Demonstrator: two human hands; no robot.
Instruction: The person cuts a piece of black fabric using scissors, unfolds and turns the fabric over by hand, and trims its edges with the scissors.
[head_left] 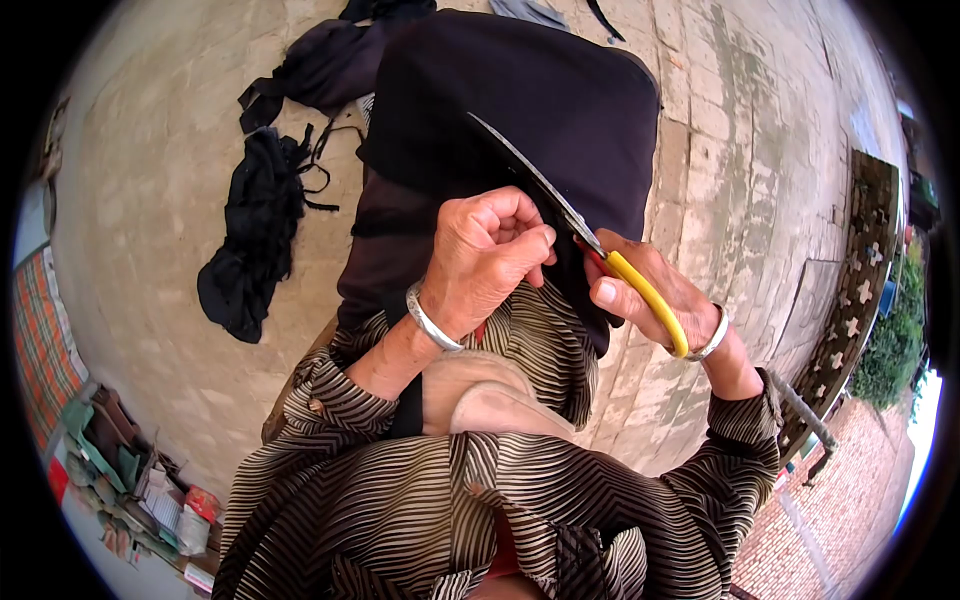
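Pale paved floor [130, 200] fills the background of the head view. If the right hand [650, 275] slips, the scissors [570, 212] might nick the left hand [490, 245], being so near. These scissors are gripped in the right hand, pointing over dark cloth [520, 85]; left fingers curl together, whether holding something I cannot tell.

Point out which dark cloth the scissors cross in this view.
The large dark cloth, spread broad and fairly flat: the scissors angle across it. The black cloth at left and crumpled dark cloth at upper left lie apart from them.
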